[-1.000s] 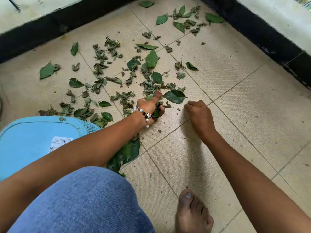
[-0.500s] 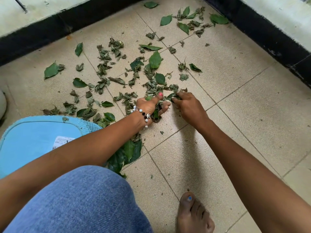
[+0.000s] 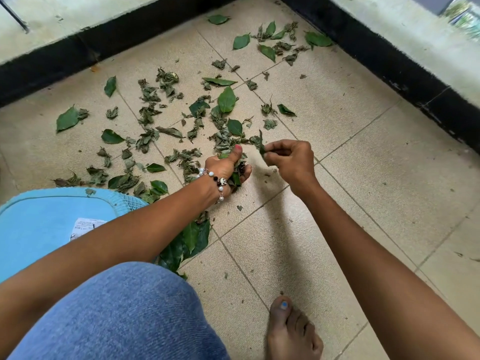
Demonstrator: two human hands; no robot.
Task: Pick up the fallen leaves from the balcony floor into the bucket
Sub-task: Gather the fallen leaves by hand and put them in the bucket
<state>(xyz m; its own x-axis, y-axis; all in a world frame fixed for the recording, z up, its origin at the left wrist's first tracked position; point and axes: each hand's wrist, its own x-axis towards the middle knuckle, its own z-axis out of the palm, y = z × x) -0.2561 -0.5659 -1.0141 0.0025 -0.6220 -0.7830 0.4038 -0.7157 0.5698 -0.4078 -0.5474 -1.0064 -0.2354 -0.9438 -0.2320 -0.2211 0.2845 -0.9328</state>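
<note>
Two hands pick green leaves off a tan tiled floor.

The floor [image 3: 350, 157] fills most of the view, with a black strip along the far and right walls. A blue bucket [image 3: 39, 224] sits at the near left, partly under the left arm, with a white label on it. A blue denim knee [image 3: 111, 315] is at the near edge, and a bare foot [image 3: 293, 331] is to its right. Many leaves [image 3: 181, 120] lie spread over the far left of the floor. The left hand [image 3: 226, 167], with a bead bracelet [image 3: 219, 183], is curled tight round a bunch of leaves. Just right of it, the right hand [image 3: 291, 158] pinches one leaf [image 3: 261, 146] above the floor.
</note>
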